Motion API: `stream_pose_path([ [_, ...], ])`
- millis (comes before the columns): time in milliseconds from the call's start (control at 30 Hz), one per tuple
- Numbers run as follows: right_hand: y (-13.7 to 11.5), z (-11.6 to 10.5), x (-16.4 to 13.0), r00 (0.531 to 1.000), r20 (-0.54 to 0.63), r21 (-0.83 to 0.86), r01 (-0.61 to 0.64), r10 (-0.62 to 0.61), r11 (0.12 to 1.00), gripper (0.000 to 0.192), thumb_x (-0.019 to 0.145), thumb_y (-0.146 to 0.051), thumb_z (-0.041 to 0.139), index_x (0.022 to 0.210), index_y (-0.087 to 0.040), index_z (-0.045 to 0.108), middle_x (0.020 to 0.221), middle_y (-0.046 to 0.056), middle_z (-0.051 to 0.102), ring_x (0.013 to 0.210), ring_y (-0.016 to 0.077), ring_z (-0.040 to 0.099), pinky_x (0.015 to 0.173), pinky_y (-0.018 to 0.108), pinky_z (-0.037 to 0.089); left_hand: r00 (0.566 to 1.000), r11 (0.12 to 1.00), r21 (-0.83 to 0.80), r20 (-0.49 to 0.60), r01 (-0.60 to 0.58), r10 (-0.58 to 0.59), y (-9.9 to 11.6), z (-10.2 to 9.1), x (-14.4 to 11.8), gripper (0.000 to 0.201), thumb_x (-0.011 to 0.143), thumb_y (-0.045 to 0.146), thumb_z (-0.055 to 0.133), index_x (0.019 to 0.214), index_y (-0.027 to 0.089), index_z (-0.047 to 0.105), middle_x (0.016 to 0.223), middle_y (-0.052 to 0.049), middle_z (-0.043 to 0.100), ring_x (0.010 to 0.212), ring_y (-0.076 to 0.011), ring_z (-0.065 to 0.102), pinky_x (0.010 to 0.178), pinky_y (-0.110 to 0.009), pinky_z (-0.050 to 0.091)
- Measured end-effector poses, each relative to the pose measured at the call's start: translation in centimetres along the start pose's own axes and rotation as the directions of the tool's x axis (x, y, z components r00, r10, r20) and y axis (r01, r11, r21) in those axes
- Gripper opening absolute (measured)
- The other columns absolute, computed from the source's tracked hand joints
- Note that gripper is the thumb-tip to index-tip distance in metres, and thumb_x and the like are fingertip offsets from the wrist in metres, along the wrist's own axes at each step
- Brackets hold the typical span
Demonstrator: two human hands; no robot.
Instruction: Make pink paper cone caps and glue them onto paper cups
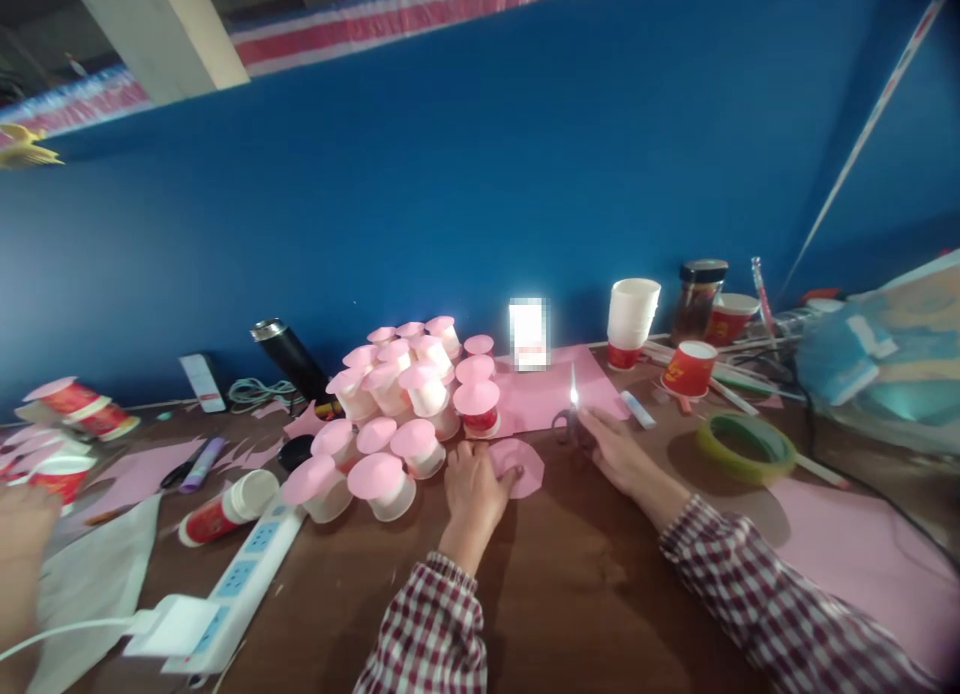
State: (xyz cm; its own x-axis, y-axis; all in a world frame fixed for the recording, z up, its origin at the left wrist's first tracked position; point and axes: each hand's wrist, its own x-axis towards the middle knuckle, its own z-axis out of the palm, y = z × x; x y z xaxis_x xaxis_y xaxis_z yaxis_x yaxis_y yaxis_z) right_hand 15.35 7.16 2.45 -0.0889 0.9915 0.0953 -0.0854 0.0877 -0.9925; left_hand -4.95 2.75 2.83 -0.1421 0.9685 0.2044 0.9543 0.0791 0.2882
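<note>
A brown wooden table point(570, 584) is set against a deep blue wall point(480, 174), and it is crowded with craft materials. The left hand point(474, 486) is laid palm down on the table, its fingers loosely spread and pressed onto the edge of a pink paper disc point(521, 464), which lies flat just in front of a cluster of upturned paper cups capped with pink discs point(397, 404). The right hand point(613, 442) is stretched forward and fairly flat, its fingertips touching a pair of scissors point(568, 421); whether the handles are actually gripped cannot be told. The scissors are seen with their handles toward the person and the bright blade pointing away toward the wall, the long axis running almost straight front to back. They rest at the near edge of a pink paper sheet point(540, 389). A roll of green tape point(745, 446) lies to the right, well apart, and a white power strip point(240, 574) is seen at the left.
</note>
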Motion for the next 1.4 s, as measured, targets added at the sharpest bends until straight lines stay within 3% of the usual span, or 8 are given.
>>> stream_pose_path([
  [267,0.4,0.7,0.1,0.99,0.02,0.241,-0.138,0.137,0.961,0.022,0.079,-0.042,0.057,0.083,-0.021,0.05,0.079,0.002,0.065,0.065,0.0139,0.062,0.061,0.03,0.054,0.988,0.932,-0.361,0.147,0.021,0.035,2.4,1.1,0.1,0.042,0.07,0.026,0.065,0.108,0.017,0.051,0.107,-0.013,0.062,0.101,-0.0283,0.057,0.082,-0.035,0.042],
  [433,0.7,0.3,0.8,0.989,-0.141,0.035,-0.036,0.04,0.999,0.037,0.078,-0.043,0.056,0.104,-0.018,0.048,0.083,0.005,0.066,0.067,0.0171,0.062,0.058,0.031,0.054,0.996,0.835,-0.547,0.022,-0.059,0.085,4.0,2.1,1.6,0.033,0.072,0.013,0.054,0.105,0.015,0.054,0.105,-0.012,0.063,0.1,-0.0235,0.059,0.085,-0.033,0.043],
  [600,1.1,-0.4,1.3,0.96,-0.165,-0.265,0.178,-0.226,0.948,0.045,0.085,-0.042,0.044,0.121,-0.015,0.047,0.091,0.01,0.065,0.08,0.0219,0.062,0.073,0.038,0.052,0.994,0.677,-0.73,-0.101,-0.094,0.028,4.3,3.3,2.6,0.023,0.071,0.015,0.057,0.093,0.013,0.061,0.094,-0.01,0.065,0.093,-0.022,0.06,0.084,-0.034,0.043],
  [800,1.1,-0.7,1.8,0.952,-0.157,-0.429,0.172,-0.261,0.887,0.042,0.086,-0.039,0.039,0.119,-0.017,0.053,0.107,0.011,0.062,0.096,0.024,0.057,0.09,0.04,0.043,1.0,0.354,-0.935,0.027,0.03,-0.015,3.7,3.4,2.6,0.022,0.075,0.025,0.058,0.091,0.013,0.066,0.087,-0.007,0.068,0.082,-0.0184,0.061,0.074,-0.028,0.046],
  [933,0.6,-0.8,1.5,0.965,-0.155,-0.35,0.145,-0.21,0.925,0.044,0.086,-0.043,0.041,0.12,-0.02,0.055,0.118,0.01,0.058,0.109,0.0266,0.051,0.096,0.043,0.037,0.993,0.203,-0.972,0.117,0.116,-0.01,3.7,3.5,2.6,0.028,0.072,0.02,0.061,0.1,0.014,0.065,0.095,-0.008,0.068,0.086,-0.0182,0.061,0.078,-0.029,0.046],
  [1167,1.2,-1.1,1.3,0.97,-0.221,0.118,-0.073,0.098,0.99,0.043,0.081,-0.041,0.048,0.119,-0.022,0.056,0.102,0.01,0.065,0.085,0.0237,0.063,0.07,0.037,0.053,0.979,-0.078,-0.976,0.204,0.204,0.003,4.1,4.1,2.7,0.036,0.058,0.024,0.077,0.09,0.014,0.063,0.086,-0.006,0.067,0.077,-0.0166,0.06,0.074,-0.03,0.047],
  [1267,1.1,-1.1,1.5,0.984,-0.15,0.214,-0.065,0.099,0.975,0.037,0.077,-0.035,0.055,0.111,-0.023,0.061,0.104,0.009,0.066,0.091,0.0232,0.063,0.073,0.034,0.054,0.962,-0.198,-0.941,0.272,0.274,0.037,4.3,3.7,2.6,0.028,0.058,0.029,0.078,0.076,0.012,0.064,0.075,-0.005,0.066,0.066,-0.0145,0.059,0.068,-0.029,0.047],
  [1400,0.5,-0.8,1.5,0.994,0.008,0.377,-0.104,0.108,0.92,0.026,0.072,-0.033,0.066,0.095,-0.023,0.067,0.102,0.007,0.067,0.097,0.0219,0.061,0.08,0.031,0.052,0.956,-0.25,-0.923,0.288,0.293,0.058,4.3,3.4,2.7,0.024,0.061,0.03,0.076,0.072,0.012,0.063,0.067,-0.003,0.064,0.06,-0.0119,0.057,0.063,-0.026,0.044],
])
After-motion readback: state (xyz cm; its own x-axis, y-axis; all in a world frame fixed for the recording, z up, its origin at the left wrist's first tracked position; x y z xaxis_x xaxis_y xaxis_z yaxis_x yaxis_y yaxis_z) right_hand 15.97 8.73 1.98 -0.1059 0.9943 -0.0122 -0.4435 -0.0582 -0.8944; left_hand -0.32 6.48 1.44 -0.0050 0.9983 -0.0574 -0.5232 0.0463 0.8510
